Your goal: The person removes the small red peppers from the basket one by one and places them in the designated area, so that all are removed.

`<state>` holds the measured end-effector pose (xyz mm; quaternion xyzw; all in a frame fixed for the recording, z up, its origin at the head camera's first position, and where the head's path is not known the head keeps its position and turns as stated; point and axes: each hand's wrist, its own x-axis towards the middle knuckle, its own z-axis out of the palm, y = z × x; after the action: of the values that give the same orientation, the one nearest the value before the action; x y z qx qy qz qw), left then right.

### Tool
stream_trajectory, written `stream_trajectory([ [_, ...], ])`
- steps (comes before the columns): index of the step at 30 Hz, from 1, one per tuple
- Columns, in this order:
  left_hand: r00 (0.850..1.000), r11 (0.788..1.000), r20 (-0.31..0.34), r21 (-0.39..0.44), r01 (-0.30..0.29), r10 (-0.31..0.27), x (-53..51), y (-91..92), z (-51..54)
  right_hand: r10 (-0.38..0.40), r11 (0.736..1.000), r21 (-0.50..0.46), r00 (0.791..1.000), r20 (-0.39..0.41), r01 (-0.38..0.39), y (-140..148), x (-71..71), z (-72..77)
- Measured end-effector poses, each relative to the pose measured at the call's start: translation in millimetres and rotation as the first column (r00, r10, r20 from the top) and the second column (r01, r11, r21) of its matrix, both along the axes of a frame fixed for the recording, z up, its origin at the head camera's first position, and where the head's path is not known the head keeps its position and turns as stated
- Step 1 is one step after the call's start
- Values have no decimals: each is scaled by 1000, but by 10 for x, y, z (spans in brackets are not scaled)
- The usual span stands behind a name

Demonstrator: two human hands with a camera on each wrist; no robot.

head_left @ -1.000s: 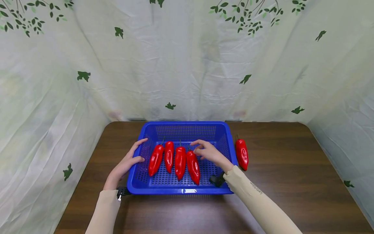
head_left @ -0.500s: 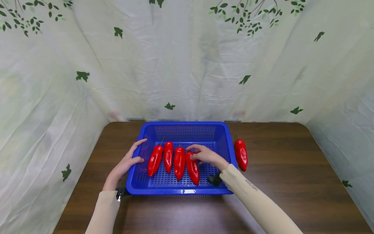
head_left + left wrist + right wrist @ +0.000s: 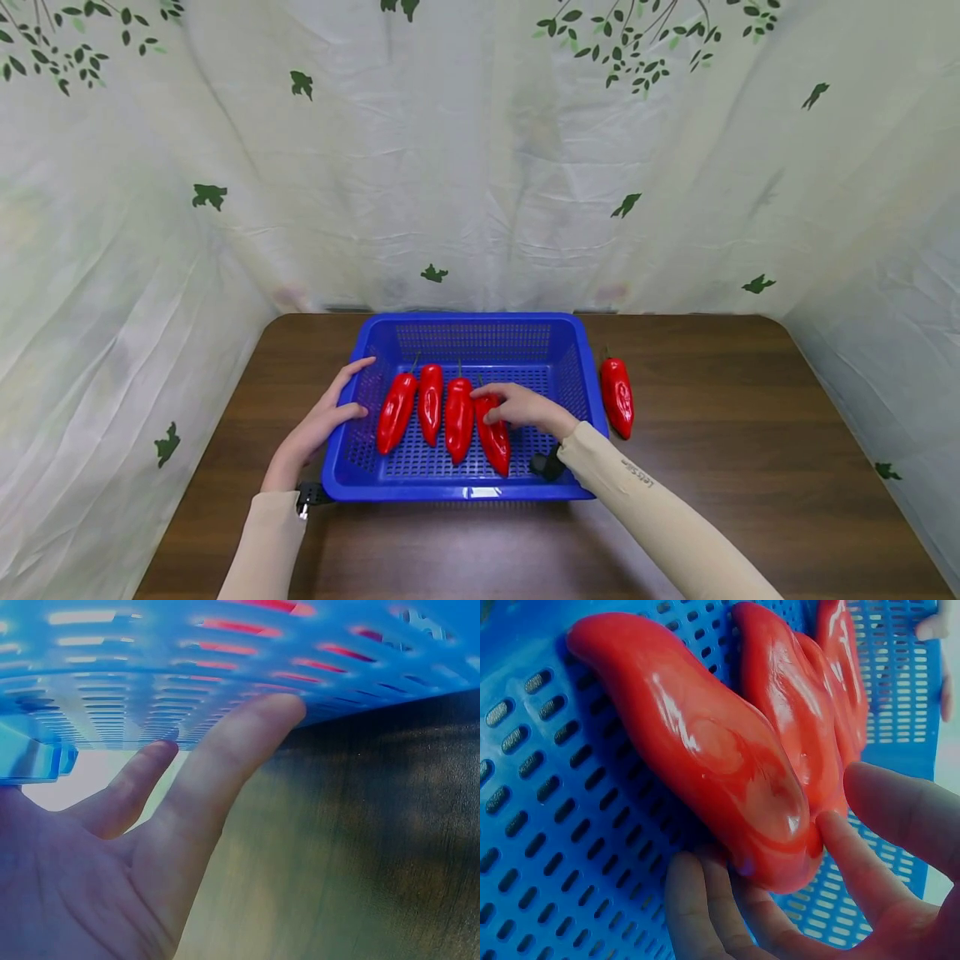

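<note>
A blue plastic basket (image 3: pixel 405 493) holds a row of long red peppers with thin stems. My left hand (image 3: pixel 318 423) rests at its left rim, index finger and thumb spread and mostly straight; in the left wrist view fingers (image 3: pixel 206 776) lie along the slotted wall. Inside the basket, my right hand (image 3: pixel 525 408) is around the stem end of the rightmost pepper (image 3: pixel 497 454). Up close in the right wrist view, fingers (image 3: pixel 684 896) bend on either side of this pepper (image 3: pixel 697 742). Part of its stem end is hidden by the hand.
Outside the basket, one more red pepper (image 3: pixel 617 400) lies on the brown wooden table (image 3: pixel 735 433), just right of the basket wall. A pale curtain (image 3: pixel 480 167) with leaf prints hangs behind and at both sides.
My right hand has come down and slightly left, from above the rightmost pepper's stem to around its upper end. The left hand stays at the rim; the peppers keep their places.
</note>
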<state>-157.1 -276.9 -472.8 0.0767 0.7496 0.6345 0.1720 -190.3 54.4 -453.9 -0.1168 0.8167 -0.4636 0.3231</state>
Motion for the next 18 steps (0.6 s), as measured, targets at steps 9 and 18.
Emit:
stream_trajectory([
  [9,1000,1000,-3,-7,-2,2,-3,2,-10,-22,996,-91,994,-111,12,-6,-4,-13],
  [18,1000,1000,-14,-29,-10,9,-5,9,-11,-91,982,-173,989,-117,70,1,0,7],
])
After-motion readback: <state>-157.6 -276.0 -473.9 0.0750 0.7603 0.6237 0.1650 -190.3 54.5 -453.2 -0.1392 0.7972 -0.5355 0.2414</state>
